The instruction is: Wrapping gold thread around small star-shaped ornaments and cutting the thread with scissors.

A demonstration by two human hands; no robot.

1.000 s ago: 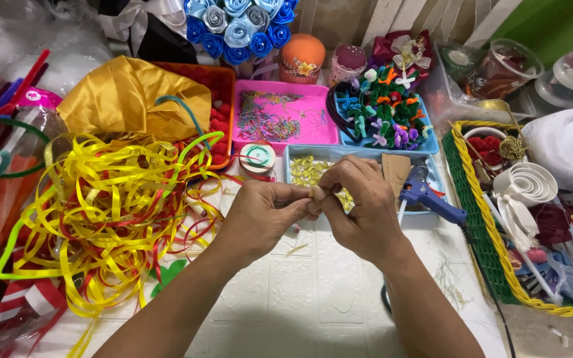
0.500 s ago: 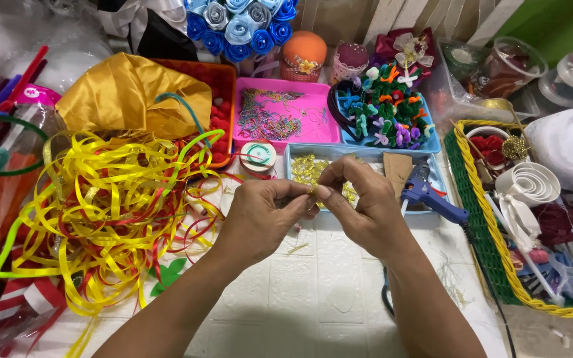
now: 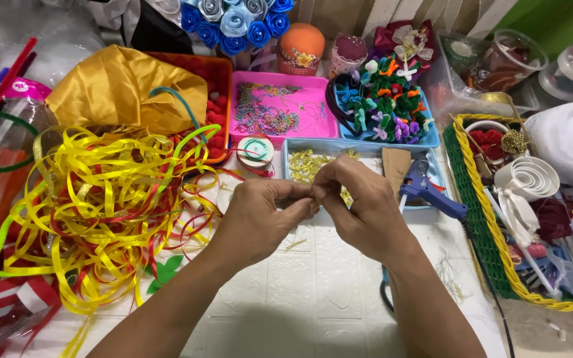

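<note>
Still, both hands [image 3: 319, 212] stay pinched together above the light-blue tray [image 3: 293, 149].

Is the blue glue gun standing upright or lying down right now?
Lying down. The blue glue gun rests on its side across the light blue tray's edge, beside the right hand.

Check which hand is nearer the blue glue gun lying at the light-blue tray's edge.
Right. The right hand sits just left of the blue glue gun, nearly beside its nozzle end. The left hand is farther left, beyond the right hand, fingertips meeting it.
</note>
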